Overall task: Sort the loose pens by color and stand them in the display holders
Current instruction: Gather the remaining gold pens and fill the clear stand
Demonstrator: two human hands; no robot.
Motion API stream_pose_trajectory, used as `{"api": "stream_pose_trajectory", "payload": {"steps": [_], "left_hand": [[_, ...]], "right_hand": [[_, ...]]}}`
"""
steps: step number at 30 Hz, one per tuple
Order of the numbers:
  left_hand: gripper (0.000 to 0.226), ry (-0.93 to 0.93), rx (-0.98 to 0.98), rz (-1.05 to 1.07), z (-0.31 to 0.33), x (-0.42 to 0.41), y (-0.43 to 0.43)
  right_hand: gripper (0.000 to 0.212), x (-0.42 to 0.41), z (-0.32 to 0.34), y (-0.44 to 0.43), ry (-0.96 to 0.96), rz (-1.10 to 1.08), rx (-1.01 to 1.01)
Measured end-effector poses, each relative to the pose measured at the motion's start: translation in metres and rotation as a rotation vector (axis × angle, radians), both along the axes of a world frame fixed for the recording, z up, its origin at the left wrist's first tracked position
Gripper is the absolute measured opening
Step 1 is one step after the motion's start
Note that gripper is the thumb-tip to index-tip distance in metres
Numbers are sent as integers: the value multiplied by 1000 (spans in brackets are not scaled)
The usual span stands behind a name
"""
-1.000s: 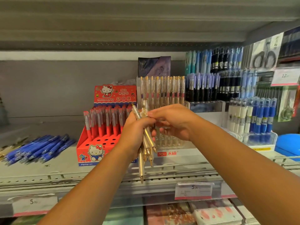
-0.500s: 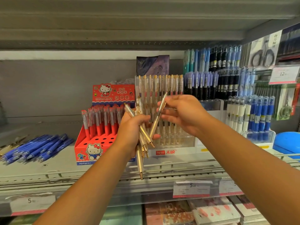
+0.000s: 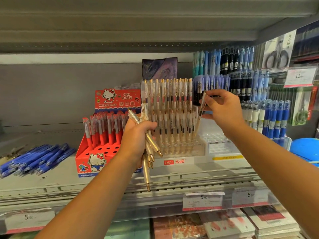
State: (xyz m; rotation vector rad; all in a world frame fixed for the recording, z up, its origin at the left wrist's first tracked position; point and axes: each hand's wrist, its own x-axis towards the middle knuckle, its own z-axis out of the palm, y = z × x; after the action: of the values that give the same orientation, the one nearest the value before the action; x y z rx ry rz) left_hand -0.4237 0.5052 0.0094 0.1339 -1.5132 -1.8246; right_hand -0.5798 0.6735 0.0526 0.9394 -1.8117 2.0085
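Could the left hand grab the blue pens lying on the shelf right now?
Probably not well. The way to the blue pens looks open, but the left hand grips a bundle of gold pens, so its fingers are not free.

Both bare forearms are stretching forward and upward, the left coming in from 7 o'clock and the right from 4 o'clock. The left grip, its back to the camera, is curling around a bundle of gold pens whose tips are pointing toward 6 o'clock. At its 2 o'clock, well apart, the right grip is pinching a single gold pen nearly upright between thumb and fingertips.
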Motion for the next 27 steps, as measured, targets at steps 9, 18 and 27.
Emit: {"api": "stream_pose_trajectory", "payload": {"steps": [9, 18, 27], "left_hand": [[19, 5, 20, -13, 1, 1, 2], [19, -35, 3, 18, 0, 0, 0], [35, -30, -31, 82, 1, 4, 2]], "right_hand": [[16, -16, -21, -11, 23, -26, 207], [17, -22, -30, -12, 128, -159, 425], [9, 30, -19, -21, 451, -244, 254]]}}
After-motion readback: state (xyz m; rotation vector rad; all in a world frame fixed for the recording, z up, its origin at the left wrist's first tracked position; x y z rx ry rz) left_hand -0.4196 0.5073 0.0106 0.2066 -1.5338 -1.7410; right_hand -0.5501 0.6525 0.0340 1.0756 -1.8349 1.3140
